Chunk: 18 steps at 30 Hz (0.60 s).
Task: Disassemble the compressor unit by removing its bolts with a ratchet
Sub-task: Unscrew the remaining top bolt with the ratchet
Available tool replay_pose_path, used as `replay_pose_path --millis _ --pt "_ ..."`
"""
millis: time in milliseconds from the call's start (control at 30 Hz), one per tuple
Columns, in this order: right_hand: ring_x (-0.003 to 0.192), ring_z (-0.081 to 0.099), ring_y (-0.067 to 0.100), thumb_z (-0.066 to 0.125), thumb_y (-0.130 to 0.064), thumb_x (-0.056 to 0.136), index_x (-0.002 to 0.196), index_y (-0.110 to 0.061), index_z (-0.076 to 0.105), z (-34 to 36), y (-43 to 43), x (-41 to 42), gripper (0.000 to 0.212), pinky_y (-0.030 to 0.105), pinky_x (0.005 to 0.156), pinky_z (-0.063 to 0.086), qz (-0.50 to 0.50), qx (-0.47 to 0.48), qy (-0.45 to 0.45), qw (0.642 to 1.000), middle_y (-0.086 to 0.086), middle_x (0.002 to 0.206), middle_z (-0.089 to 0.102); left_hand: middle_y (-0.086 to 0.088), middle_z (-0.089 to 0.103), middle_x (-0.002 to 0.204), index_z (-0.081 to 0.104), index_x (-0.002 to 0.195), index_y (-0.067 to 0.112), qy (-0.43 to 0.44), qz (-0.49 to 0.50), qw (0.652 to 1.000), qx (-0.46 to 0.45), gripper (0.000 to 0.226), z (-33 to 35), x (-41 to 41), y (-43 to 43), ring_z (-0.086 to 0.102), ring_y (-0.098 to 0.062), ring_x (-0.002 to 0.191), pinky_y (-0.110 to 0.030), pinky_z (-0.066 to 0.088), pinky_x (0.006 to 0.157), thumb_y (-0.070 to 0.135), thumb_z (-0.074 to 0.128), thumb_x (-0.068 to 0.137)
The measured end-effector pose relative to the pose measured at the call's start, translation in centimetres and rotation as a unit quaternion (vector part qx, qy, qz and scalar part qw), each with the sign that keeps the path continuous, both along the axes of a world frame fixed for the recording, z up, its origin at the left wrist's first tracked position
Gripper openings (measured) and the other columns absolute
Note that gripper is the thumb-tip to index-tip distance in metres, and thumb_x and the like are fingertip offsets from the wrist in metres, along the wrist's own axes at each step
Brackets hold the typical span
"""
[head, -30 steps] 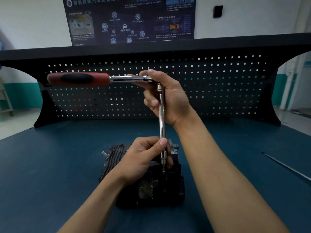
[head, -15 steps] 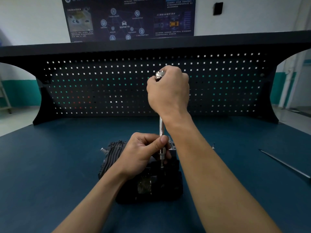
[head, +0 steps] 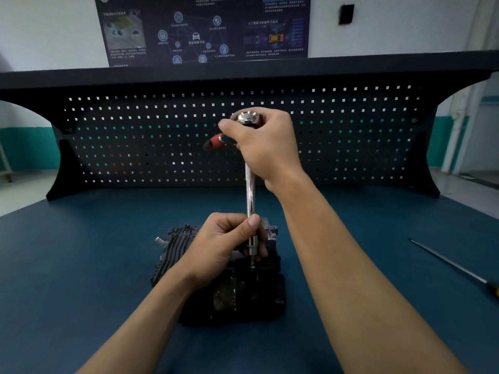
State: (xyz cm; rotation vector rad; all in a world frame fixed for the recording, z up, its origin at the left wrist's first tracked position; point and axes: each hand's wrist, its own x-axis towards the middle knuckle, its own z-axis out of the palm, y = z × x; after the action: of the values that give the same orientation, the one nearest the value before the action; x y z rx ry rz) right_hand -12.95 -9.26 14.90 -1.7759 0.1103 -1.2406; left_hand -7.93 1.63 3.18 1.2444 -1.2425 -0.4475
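Screwdriver [head: 453,265] lies alone at the right of the worktop [head: 81,265], well apart from the work, its yellow handle end at the frame edge. Compressor unit [head: 243,300] sits mid-worktop, dark, with ribbed casing on its left side. Left forearm [head: 151,319] and right forearm [head: 351,279] reach in over it, and the left one hides much of its top. Ratchet [head: 248,118] stands above the unit on a long upright extension bar [head: 250,190]. Right hand [head: 267,149] wraps the ratchet head, covering most of the red handle [head: 216,140]. Left hand [head: 224,249] pinches the bar's lower end, thumb against it, just above the unit. Worktop is blue-green and matte. Black pegboard [head: 351,136] backs it. Dark poster [head: 205,28] hangs on the white wall [head: 54,36].
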Motion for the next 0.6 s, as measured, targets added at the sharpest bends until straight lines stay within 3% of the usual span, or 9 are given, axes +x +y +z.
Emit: replay_pose_path --millis 67,200,300,400,467,600 --pt "0.043 0.052 -0.003 0.077 -0.017 0.084 0.075 -0.007 0.071 -0.1 0.2 0.2 0.015 0.013 0.047 0.041 0.029 0.008 -0.008 1.000 -0.016 0.044 0.055 -0.013 0.069 0.071 0.072 0.079 0.010 0.007 -0.003 1.000 0.002 0.042 0.0 0.0 0.0 0.063 -0.018 0.064 -0.024 0.050 0.064 0.047 0.057 0.093" --pt "0.049 0.059 -0.001 0.077 -0.012 0.084 0.078 -0.006 0.071 -0.2 0.1 0.6 0.010 0.017 0.055 0.048 0.057 0.035 -0.025 0.997 -0.016 0.049 0.058 -0.011 0.069 0.071 0.073 0.079 0.013 0.007 -0.005 1.000 0.006 0.041 0.0 0.0 0.0 0.064 -0.016 0.065 -0.024 0.050 0.064 0.048 0.057 0.093" --pt "0.062 0.069 0.007 0.076 -0.007 0.083 0.077 -0.005 0.072 -0.2 0.0 0.7 0.008 0.029 0.065 0.059 0.087 0.055 -0.033 0.994 -0.008 0.059 0.065 -0.011 0.069 0.070 0.073 0.078 0.013 0.016 -0.004 1.000 0.013 0.042 0.1 0.0 0.0 0.064 -0.017 0.064 -0.025 0.051 0.063 0.049 0.058 0.093" --pt "0.087 0.073 0.032 0.075 -0.005 0.084 0.075 -0.008 0.071 -0.2 0.4 0.7 0.010 0.047 0.083 0.060 0.121 0.084 -0.045 0.988 0.017 0.084 0.074 -0.011 0.070 0.070 0.073 0.078 0.013 0.016 -0.004 1.000 0.010 0.042 0.2 0.0 0.0 0.064 -0.018 0.064 -0.025 0.051 0.063 0.049 0.058 0.093" --pt "0.101 0.071 0.038 0.071 -0.003 0.086 0.078 -0.008 0.070 -0.2 0.9 0.8 0.010 0.045 0.088 0.060 0.180 0.114 -0.054 0.976 0.026 0.101 0.072 -0.012 0.070 0.071 0.073 0.078 0.012 0.018 -0.006 1.000 0.008 0.044 0.2 0.0 0.1 0.065 -0.018 0.065 -0.026 0.052 0.064 0.052 0.060 0.092" --pt "0.102 0.072 0.032 0.063 0.002 0.090 0.082 -0.009 0.068 -0.2 1.3 0.8 0.014 0.037 0.087 0.059 0.330 0.143 -0.063 0.931 0.016 0.097 0.075 -0.012 0.070 0.072 0.074 0.077 0.013 0.022 -0.009 1.000 0.008 0.047 0.2 0.1 0.2 0.066 -0.018 0.066 -0.025 0.052 0.064 0.058 0.063 0.088"
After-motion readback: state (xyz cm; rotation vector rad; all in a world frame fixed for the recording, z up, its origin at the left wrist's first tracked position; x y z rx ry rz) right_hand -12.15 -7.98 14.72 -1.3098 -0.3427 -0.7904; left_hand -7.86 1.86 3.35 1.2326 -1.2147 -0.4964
